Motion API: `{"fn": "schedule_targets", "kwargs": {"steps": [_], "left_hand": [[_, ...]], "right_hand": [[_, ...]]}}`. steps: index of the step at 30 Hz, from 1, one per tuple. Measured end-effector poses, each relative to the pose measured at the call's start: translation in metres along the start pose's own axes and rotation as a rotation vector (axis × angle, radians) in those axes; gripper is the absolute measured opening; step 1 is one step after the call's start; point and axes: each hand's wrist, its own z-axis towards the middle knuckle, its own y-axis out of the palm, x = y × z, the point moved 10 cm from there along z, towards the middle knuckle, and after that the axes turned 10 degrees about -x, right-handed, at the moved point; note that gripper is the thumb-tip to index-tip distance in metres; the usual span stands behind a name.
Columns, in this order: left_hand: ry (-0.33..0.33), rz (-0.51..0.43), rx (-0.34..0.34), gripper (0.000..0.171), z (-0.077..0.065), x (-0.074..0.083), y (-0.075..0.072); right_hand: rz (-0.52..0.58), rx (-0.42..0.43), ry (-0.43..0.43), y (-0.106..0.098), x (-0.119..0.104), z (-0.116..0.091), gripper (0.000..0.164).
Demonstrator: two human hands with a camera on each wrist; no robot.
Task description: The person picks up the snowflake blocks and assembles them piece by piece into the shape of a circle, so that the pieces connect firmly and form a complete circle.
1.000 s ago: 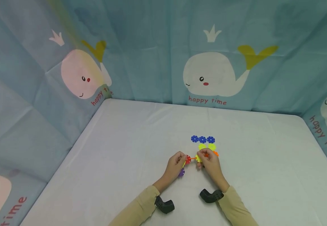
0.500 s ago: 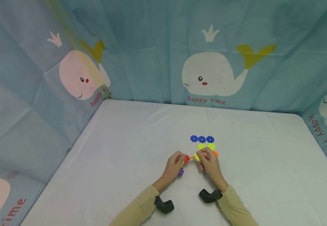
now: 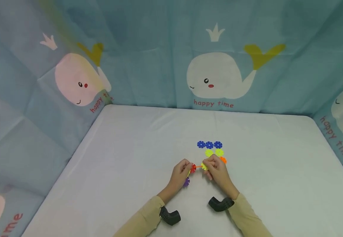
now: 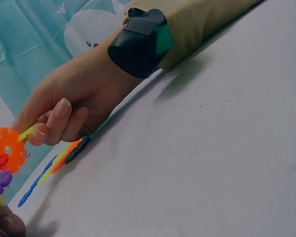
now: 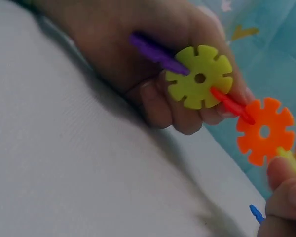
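Observation:
A chain of notched plastic snowflake discs spans both hands, held above the table. In the right wrist view its purple disc, yellow disc, red disc and orange disc interlock at their slots. My left hand grips the chain near the yellow and red discs, with the purple one hanging below. My right hand pinches another yellow disc at the chain's orange end. Seen from the left wrist, that yellow disc meets the orange disc; my left hand is mostly cut off.
Beyond the hands, a row of blue discs lies on the white table. Yellow discs and an orange disc lie nearer, partly hidden by my right hand. A whale-printed curtain borders the table.
The head view has shifted slightly, so the whole scene sits a little further left. Both hands keep hold of the chain, with little other visible change.

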Motion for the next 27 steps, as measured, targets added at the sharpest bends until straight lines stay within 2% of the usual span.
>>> {"fn": "schedule_targets", "kwargs": {"steps": [5, 8, 11, 17, 21, 24, 27], "left_hand": [[0.014, 0.027, 0.036, 0.018, -0.002, 0.003, -0.003], [0.021, 0.026, 0.061, 0.018, -0.001, 0.004, -0.005], [0.011, -0.005, 0.057, 0.019, 0.0, 0.003, -0.003], [-0.027, -0.028, 0.068, 0.02, 0.002, 0.0, -0.002], [-0.017, 0.026, 0.003, 0.019, 0.003, 0.003, 0.005], [0.003, 0.065, -0.051, 0.018, 0.001, 0.006, 0.01], [0.012, 0.071, -0.045, 0.018, 0.001, 0.008, 0.008]], "right_hand": [[0.025, -0.064, -0.013, 0.008, -0.003, 0.002, 0.009], [0.008, -0.038, 0.003, 0.007, -0.002, 0.002, 0.01], [-0.009, -0.011, 0.019, 0.004, -0.002, 0.001, 0.01], [0.011, -0.019, 0.032, -0.002, -0.004, 0.0, 0.019], [0.024, -0.059, 0.031, -0.001, -0.003, 0.0, 0.023], [0.024, -0.147, 0.007, 0.011, -0.002, 0.001, 0.023], [0.017, -0.194, -0.003, 0.019, -0.001, 0.001, 0.022]]}}
